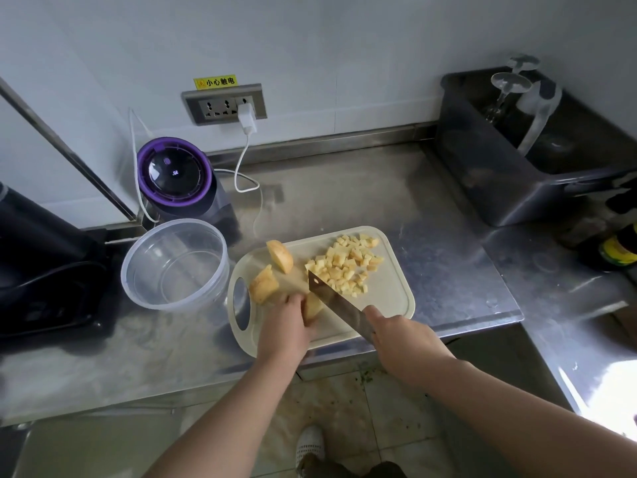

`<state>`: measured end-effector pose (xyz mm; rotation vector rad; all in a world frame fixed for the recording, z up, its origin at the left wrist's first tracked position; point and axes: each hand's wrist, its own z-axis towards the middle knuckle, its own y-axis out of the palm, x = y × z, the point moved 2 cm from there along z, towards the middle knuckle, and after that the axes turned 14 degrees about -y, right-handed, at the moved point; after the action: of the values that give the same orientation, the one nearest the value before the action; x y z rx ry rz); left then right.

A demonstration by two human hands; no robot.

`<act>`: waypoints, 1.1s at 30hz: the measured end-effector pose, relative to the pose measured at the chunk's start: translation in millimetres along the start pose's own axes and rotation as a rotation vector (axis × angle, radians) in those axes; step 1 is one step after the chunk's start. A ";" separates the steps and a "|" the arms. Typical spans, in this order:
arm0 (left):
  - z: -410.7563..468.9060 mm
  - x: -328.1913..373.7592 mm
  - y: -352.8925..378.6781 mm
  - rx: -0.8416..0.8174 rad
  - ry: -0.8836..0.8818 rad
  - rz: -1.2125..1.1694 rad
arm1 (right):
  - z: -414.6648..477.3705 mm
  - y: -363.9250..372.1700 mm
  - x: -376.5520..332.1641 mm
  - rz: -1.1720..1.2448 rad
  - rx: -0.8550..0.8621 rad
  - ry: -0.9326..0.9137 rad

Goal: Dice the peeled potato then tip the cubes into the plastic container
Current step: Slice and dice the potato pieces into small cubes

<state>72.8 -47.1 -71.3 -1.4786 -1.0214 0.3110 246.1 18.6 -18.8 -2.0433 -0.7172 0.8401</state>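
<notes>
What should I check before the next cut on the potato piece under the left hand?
1. Left hand holds potato piece: ok.
2. Right hand grip on knife: ok.
3. Left hand clear of the knife edge: cannot tell, they sit close.
4. Cubes heaped away from the cut, on cutting board: ok.
5. Plastic container open beside the cutting board: ok.
6. All potato diced: not ok, two chunks wait.

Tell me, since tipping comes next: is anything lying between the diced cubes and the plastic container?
Yes. Two uncut potato chunks lie on the cutting board between the cubes and the plastic container.
</notes>
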 end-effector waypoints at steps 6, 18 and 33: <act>6.2 6.2 0.7 0.044 -0.053 -0.088 | 6.4 4.8 -8.2 -0.003 0.002 -0.027; 11.0 -0.9 -2.3 -0.068 -0.072 -0.238 | 4.3 9.7 -19.6 -0.096 -0.009 -0.074; 18.8 0.5 -8.9 -0.271 -0.254 -0.422 | 4.1 2.1 -16.6 -0.019 -0.033 -0.045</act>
<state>56.2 -35.5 -67.1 -1.4394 -1.5983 0.0571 233.1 7.3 -17.2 -2.0493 -0.7784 0.8711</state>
